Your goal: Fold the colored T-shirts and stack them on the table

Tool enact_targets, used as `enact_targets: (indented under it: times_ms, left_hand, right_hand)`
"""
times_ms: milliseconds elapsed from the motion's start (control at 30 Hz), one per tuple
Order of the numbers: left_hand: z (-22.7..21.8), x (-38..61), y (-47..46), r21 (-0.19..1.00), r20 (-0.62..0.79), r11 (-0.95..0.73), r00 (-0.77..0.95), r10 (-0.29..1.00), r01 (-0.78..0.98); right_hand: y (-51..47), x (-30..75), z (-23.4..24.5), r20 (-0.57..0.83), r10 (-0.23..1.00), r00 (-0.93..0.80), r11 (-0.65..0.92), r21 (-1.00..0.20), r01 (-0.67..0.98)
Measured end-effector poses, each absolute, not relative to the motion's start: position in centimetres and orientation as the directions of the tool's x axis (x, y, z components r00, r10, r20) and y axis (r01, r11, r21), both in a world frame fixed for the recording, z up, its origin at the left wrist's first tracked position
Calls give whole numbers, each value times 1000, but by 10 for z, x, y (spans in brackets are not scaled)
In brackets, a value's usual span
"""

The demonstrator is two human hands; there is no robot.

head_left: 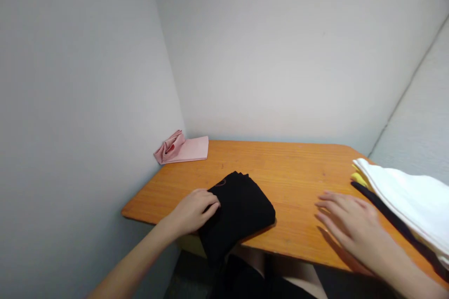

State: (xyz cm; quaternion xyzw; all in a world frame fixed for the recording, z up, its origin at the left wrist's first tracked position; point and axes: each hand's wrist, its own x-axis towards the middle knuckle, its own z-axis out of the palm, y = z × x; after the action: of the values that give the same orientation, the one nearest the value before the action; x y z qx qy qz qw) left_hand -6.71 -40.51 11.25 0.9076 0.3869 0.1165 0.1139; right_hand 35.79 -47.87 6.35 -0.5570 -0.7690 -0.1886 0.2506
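Note:
A folded black garment (240, 210) lies at the table's front edge, its lower left corner hanging over. A small round reddish mark shows near its upper left edge. My left hand (198, 208) is on the garment's left side, fingers bent and closed against the cloth, with the fingertips partly hidden. To the right, my right hand (351, 219) is just above the bare wood, fingers apart and nothing in them. It is slightly blurred and closest to a pile of folded cloth with a white piece (410, 196) on top.
The orange-brown wooden table (280, 163) stands against pale walls at the back and left. A crumpled pink cloth (185, 148) lies at its far left corner. Yellow cloth (359, 178) and a dark layer show beneath the white piece. My legs are under the table's front edge.

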Motion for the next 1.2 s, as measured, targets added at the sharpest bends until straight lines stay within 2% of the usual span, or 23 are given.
enact_targets:
  times_ms: [167,267,333,500,600,733,800,867,1067,1200]
  left_hand:
    - [112,8,-428,206,266,-702,651,710,681]
    - [107,36,-431,262,282,-620,556,782,739]
    - [104,42,-430,322,240,-524,468,851,788]
    - [97,25,-433,461,139,-379,357,924,802]
    - [88,7,-441,594,98,-339,352,931,730]
    - [74,-11,-457,770,166,-333,333,928,544]
    - [67,-17,-465,857,189,-318,326,926,405]
    - [58,-21,-475,921,184,-275,314,931,275]
    - [33,-37,-499,993,87,-92,68,994,73]
    - [56,-61,-507,988,30,-49,-129,991,-144]
  right_hand:
    - [-473,257,47,395,899,-187,342,-371,863]
    - [-471,227,51,372,910,-183,381,-578,722]
    - [-473,217,56,391,901,-188,413,-641,646]
    - [-481,207,69,423,876,-232,470,-641,606]
    - [-480,208,69,338,928,-156,359,-699,619]
    - [-477,208,61,235,971,44,131,-674,727]
    - [-477,207,58,227,969,93,76,-635,769]
    - [-480,206,58,209,975,80,77,-649,757]
    - [-494,207,70,240,971,-5,181,-719,671]
    - [-505,228,92,351,936,32,249,-721,647]
